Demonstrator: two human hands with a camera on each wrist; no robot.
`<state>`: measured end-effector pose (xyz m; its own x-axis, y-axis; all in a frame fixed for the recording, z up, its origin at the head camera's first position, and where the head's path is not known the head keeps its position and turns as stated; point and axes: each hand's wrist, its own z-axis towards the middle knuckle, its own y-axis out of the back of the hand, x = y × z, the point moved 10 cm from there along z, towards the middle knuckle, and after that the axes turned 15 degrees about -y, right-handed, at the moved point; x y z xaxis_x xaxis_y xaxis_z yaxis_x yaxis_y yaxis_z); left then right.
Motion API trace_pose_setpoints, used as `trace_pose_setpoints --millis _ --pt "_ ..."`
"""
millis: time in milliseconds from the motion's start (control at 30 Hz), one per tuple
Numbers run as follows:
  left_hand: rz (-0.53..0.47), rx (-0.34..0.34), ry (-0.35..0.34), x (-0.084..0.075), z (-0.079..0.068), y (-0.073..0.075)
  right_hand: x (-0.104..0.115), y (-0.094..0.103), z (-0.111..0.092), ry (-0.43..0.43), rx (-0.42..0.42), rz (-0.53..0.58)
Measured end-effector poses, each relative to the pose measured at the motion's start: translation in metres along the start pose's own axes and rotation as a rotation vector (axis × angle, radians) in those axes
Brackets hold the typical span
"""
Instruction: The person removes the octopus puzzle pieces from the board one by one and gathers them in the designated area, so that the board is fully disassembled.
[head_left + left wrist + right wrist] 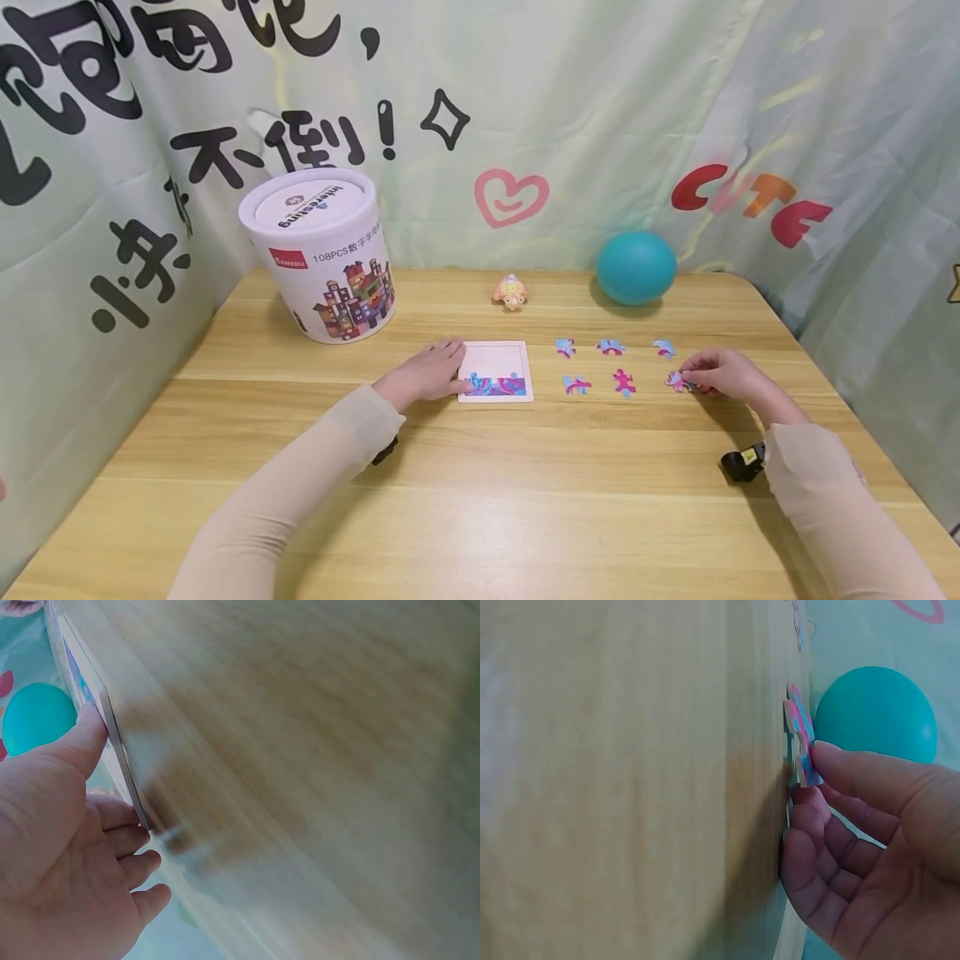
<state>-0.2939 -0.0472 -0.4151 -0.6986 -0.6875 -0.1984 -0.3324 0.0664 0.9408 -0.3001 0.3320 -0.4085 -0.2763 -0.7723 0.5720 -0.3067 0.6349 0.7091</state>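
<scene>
A square puzzle tray (491,358) lies on the table, its bottom strip filled with blue and purple pieces. My left hand (429,372) rests along the tray's left edge, thumb touching the lower left corner. In the left wrist view the same hand (75,825) has its fingers loosely bent against the tray's edge (124,757). My right hand (723,379) pinches a pink and blue puzzle piece (675,382) at the right end of the lower row. In the right wrist view that piece (801,735) is tilted up between thumb and fingers, close to the table.
Several loose puzzle pieces, among them a pink one (623,382) and a blue one (663,347), lie in two rows right of the tray. Behind stand a small figurine (511,292), a teal balloon (637,268) and a large white bucket (330,267).
</scene>
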Motion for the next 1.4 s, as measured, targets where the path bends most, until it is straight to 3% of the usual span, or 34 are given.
trace_pose_setpoints --millis 367,467,667,900,1133,1400 --pt "-0.006 0.007 0.004 0.001 0.000 -0.001 0.007 0.003 -0.002 0.023 -0.027 0.015" --pt "-0.011 0.005 0.006 0.001 -0.001 -0.001 0.017 0.004 -0.006 0.023 -0.044 0.008" --pt "-0.025 -0.009 -0.001 0.001 -0.001 0.000 0.056 -0.004 -0.014 0.123 -0.044 0.026" --pt "-0.030 -0.035 -0.027 -0.001 -0.003 0.000 0.110 -0.031 -0.016 0.261 0.002 0.037" --pt "-0.078 -0.034 -0.056 -0.001 -0.008 0.000 0.159 -0.070 -0.016 0.340 0.086 0.007" --pt "-0.103 -0.013 -0.065 0.000 -0.013 -0.004 0.199 -0.115 -0.016 0.408 0.115 -0.114"
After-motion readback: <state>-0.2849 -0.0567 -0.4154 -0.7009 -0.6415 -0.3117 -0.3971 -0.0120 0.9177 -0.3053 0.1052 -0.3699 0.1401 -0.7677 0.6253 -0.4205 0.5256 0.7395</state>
